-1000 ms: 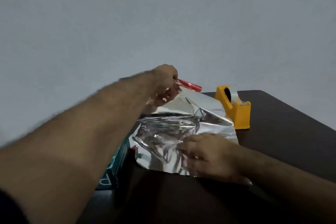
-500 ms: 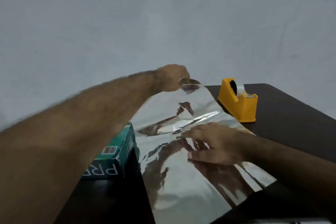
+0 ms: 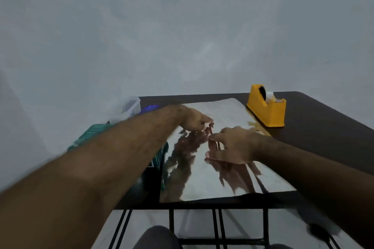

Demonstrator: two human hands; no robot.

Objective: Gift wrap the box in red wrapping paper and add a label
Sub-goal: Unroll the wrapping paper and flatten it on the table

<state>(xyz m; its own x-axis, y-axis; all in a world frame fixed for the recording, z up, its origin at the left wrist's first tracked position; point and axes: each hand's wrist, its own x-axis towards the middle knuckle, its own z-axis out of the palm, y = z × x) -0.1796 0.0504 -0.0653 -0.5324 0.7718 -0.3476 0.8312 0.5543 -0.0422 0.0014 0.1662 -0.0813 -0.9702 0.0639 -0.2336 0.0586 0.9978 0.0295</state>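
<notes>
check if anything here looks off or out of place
Nothing is spilled or damaged. One oddity: the wrapping paper lies flat on the table silver side up, no red visible. Both hands, left hand and right hand, press it flat.

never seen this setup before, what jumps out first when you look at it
A big sheet of wrapping paper, its shiny silver side up, lies spread flat across the middle of the dark table, mirroring the arms above it. Both hands press on it: the left hand farther back, the right hand nearer. A bright yellow tape dispenser stands at the sheet's far right corner, and a teal box lies at its left.
</notes>
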